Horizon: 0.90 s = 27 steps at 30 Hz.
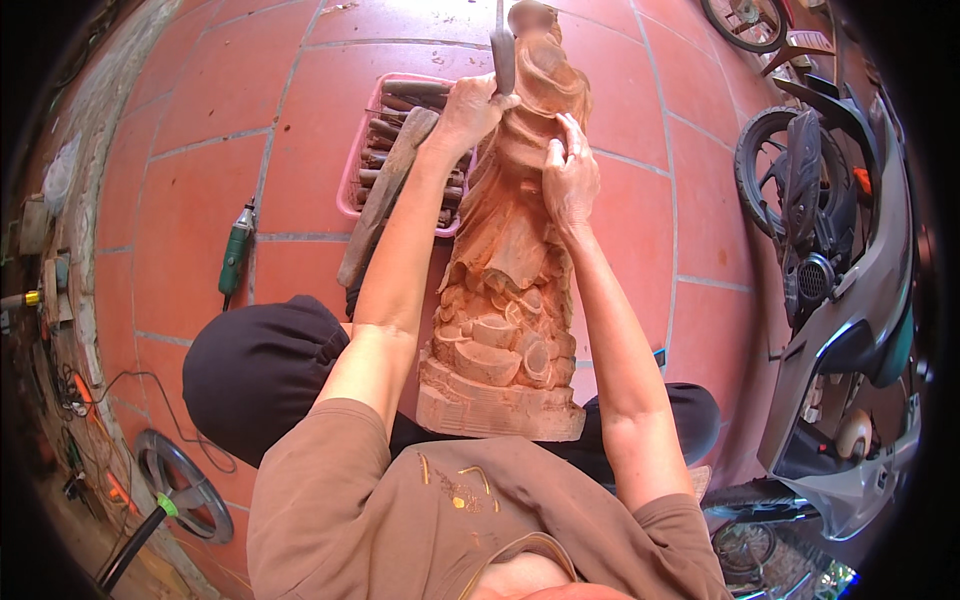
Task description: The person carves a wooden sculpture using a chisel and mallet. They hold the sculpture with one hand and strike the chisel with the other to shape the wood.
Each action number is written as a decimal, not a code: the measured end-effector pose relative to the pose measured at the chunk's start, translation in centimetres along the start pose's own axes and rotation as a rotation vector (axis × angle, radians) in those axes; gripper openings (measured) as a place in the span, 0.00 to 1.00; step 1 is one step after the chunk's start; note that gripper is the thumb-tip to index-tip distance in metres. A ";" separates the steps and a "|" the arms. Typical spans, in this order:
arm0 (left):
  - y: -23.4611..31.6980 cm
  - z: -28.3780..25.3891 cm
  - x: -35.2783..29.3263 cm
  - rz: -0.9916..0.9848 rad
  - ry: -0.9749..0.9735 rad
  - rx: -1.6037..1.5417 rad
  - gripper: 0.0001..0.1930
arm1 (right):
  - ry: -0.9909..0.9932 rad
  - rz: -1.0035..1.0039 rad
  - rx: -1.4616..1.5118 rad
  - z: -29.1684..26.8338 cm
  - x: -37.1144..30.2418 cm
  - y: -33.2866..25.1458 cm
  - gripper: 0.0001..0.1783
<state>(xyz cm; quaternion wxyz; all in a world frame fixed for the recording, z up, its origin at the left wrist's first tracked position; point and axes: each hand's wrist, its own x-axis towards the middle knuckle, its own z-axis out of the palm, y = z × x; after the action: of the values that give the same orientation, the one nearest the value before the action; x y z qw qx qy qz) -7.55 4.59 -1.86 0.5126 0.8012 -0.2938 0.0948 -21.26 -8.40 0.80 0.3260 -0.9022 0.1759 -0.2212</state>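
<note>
A carved reddish-brown wooden statue lies lengthwise before me, its base close to my body and its head at the far end. It shows a robed figure above rounded, bowl-like shapes. My left hand is closed at the near end of a chisel's dark handle, by the statue's left edge. The thin metal blade points away from me. My right hand rests against the statue's right side, fingers stretched out and holding nothing.
Left of the statue, a pink basket holds several wooden-handled tools. A long wooden bar leans across it. A green rotary tool lies on the red tiles. Further left are cables and a black wheel; a grey motorbike stands right.
</note>
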 end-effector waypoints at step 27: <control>-0.8 -1.1 1.3 -0.257 0.164 -0.139 0.10 | 0.044 -0.005 -0.006 0.1 -0.1 0.2 0.24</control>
<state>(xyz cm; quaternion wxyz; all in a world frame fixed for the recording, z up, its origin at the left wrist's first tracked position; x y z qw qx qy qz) -5.90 5.31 -1.35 0.5971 0.7842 -0.1520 0.0732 -21.34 -8.45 0.61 0.3190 -0.8985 0.1815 -0.2410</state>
